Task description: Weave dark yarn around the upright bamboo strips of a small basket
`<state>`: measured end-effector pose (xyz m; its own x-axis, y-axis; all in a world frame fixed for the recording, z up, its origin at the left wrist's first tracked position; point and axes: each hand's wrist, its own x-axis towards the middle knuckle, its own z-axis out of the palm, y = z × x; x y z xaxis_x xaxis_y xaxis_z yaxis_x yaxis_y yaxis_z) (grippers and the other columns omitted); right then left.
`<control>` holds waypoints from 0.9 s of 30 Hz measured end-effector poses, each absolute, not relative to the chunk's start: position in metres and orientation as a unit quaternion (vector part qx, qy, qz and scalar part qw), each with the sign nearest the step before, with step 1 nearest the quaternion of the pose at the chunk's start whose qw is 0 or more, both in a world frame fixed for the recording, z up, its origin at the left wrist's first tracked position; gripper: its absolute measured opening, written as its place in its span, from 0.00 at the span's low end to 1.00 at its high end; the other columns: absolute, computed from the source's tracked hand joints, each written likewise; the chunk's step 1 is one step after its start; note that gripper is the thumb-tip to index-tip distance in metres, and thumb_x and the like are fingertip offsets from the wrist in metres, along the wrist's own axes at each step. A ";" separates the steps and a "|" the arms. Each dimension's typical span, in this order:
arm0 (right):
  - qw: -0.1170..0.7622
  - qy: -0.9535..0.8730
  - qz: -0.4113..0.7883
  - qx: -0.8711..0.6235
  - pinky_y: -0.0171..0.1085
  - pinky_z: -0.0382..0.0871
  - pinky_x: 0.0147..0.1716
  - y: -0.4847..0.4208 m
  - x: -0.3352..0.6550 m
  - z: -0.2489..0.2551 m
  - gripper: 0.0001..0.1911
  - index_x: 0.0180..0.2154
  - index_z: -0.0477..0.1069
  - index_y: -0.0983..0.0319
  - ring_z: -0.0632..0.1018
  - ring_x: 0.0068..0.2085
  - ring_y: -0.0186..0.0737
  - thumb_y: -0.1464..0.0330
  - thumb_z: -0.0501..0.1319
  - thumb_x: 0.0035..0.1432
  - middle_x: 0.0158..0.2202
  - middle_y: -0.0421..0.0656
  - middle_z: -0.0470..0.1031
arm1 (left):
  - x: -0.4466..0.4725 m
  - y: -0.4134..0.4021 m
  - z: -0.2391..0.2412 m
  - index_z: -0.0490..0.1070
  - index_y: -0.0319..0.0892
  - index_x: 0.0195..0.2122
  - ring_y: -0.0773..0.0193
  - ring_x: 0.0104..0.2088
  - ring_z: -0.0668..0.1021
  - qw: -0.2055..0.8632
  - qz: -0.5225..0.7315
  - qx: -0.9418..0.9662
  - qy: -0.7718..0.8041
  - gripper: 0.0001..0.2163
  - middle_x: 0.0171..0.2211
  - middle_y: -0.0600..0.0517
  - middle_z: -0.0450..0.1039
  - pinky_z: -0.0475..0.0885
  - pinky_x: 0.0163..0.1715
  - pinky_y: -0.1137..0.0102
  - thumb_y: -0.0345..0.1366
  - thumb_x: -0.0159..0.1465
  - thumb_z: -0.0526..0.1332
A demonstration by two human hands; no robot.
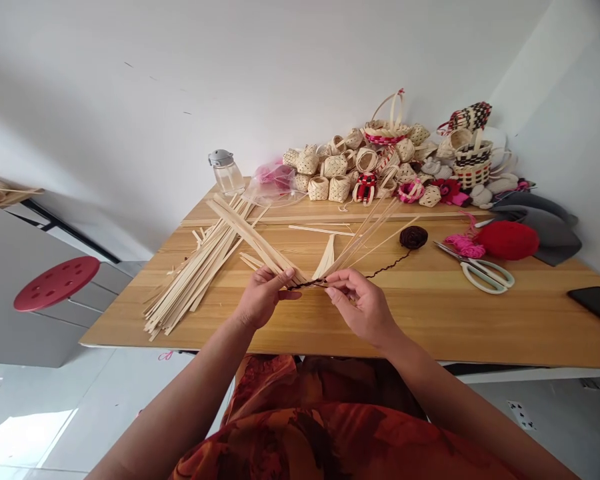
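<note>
Left hand (pixel 267 297) is pinching flat strips (pixel 255 237) near centre, likely keeping them fanned; right hand (pixel 363 307) is holding dark yarn (pixel 307 284) at their near ends, likely for tension.

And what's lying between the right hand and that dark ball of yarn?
A twisted dark strand lies on the table between the right hand and the dark ball of yarn, as the head view shows.

matt wood-like strips (pixel 254 239), rough dark yarn (pixel 413 238), smooth wood-grained tabletop (pixel 450 327), metal-bladed scissors (pixel 464 261)
</note>
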<state>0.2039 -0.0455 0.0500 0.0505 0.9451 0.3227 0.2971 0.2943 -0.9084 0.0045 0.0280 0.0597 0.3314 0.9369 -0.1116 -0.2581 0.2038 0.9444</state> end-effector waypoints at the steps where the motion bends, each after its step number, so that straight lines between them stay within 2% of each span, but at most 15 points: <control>1: 0.522 -0.606 0.316 -0.510 0.35 0.72 0.36 -0.045 0.204 0.049 0.08 0.43 0.71 0.60 0.80 0.36 0.40 0.64 0.62 0.63 0.36 0.44 0.81 | 0.005 0.027 0.059 0.79 0.39 0.33 0.60 0.34 0.82 0.688 0.432 0.454 0.367 0.15 0.32 0.49 0.81 0.81 0.34 0.66 0.44 0.51 0.74; 4: 0.520 -0.599 0.316 -0.520 0.35 0.73 0.35 -0.045 0.205 0.049 0.07 0.41 0.72 0.60 0.80 0.34 0.39 0.64 0.63 0.61 0.34 0.43 0.80 | 0.006 0.025 0.058 0.80 0.39 0.37 0.57 0.40 0.82 0.690 0.397 0.493 0.351 0.16 0.36 0.46 0.82 0.80 0.40 0.65 0.43 0.51 0.75; 8: 0.493 -0.626 0.291 -0.529 0.35 0.72 0.33 -0.047 0.208 0.048 0.04 0.38 0.74 0.59 0.80 0.34 0.39 0.66 0.62 0.61 0.34 0.42 0.81 | 0.005 0.023 0.058 0.81 0.38 0.36 0.54 0.42 0.82 0.658 0.360 0.552 0.365 0.15 0.37 0.44 0.82 0.80 0.37 0.66 0.45 0.55 0.73; 13: 0.424 -0.703 0.173 -0.544 0.37 0.69 0.36 -0.046 0.220 0.045 0.04 0.35 0.77 0.58 0.78 0.33 0.40 0.68 0.62 0.62 0.32 0.42 0.80 | 0.005 0.026 0.057 0.80 0.37 0.35 0.55 0.38 0.82 0.650 0.375 0.534 0.389 0.17 0.34 0.45 0.82 0.82 0.34 0.64 0.48 0.56 0.72; 18: 0.421 -0.727 0.093 -0.534 0.38 0.68 0.38 -0.041 0.231 0.050 0.06 0.35 0.77 0.58 0.77 0.34 0.41 0.69 0.61 0.62 0.31 0.43 0.80 | 0.004 0.034 0.056 0.77 0.37 0.33 0.59 0.32 0.82 0.632 0.422 0.496 0.420 0.18 0.29 0.48 0.80 0.82 0.32 0.66 0.48 0.53 0.73; 23: 0.422 -0.718 0.095 -0.544 0.38 0.67 0.36 -0.041 0.237 0.052 0.07 0.34 0.77 0.59 0.76 0.33 0.40 0.68 0.60 0.63 0.31 0.43 0.79 | 0.000 0.040 0.062 0.76 0.38 0.33 0.60 0.31 0.82 0.607 0.459 0.493 0.421 0.18 0.29 0.50 0.80 0.82 0.31 0.66 0.48 0.53 0.73; 27: 0.459 -0.664 0.184 -0.561 0.35 0.65 0.30 -0.043 0.236 0.051 0.08 0.38 0.77 0.60 0.73 0.27 0.36 0.63 0.61 0.62 0.27 0.40 0.76 | -0.006 0.039 0.068 0.78 0.38 0.32 0.57 0.37 0.83 0.599 0.473 0.537 0.359 0.14 0.32 0.47 0.81 0.82 0.38 0.64 0.45 0.55 0.72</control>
